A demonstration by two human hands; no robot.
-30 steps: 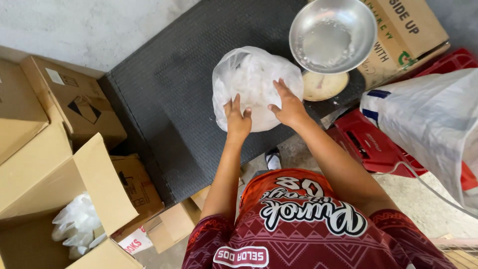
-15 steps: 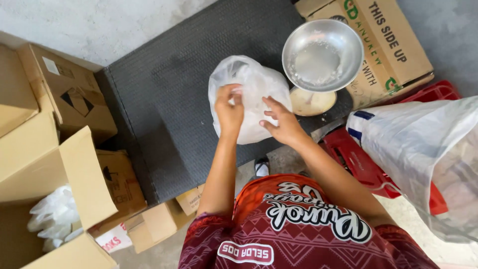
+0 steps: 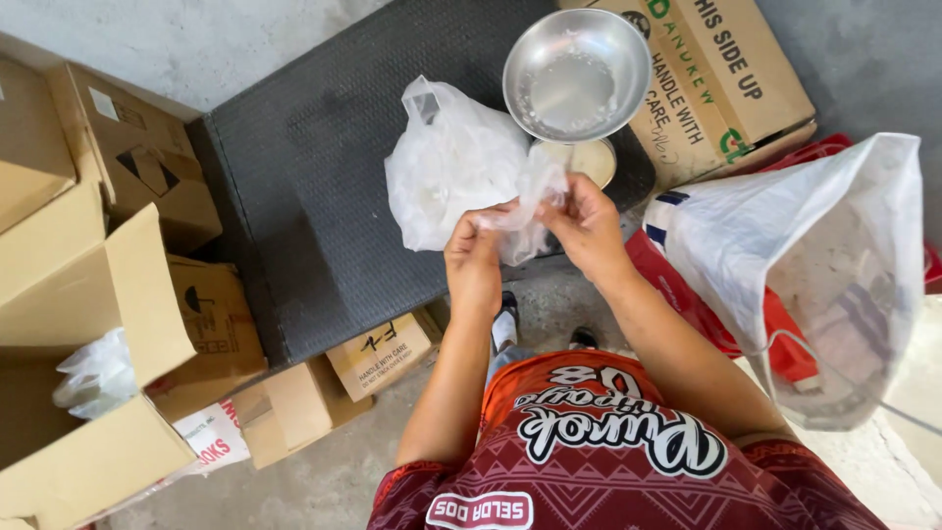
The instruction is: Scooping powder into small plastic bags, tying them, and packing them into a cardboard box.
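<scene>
The top of a clear plastic bag is being pinched shut by both hands.

The bag's loose neck is being held tight between the left hand and the right hand, which are equally near. The full, round part is lying just beyond and to the left of the grip, on a dark mat, beside a metal bowl.

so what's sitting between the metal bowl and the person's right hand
In the head view, a small round cream-coloured tub sits just under the metal bowl, above the right hand, which pinches the clear plastic bag.
</scene>
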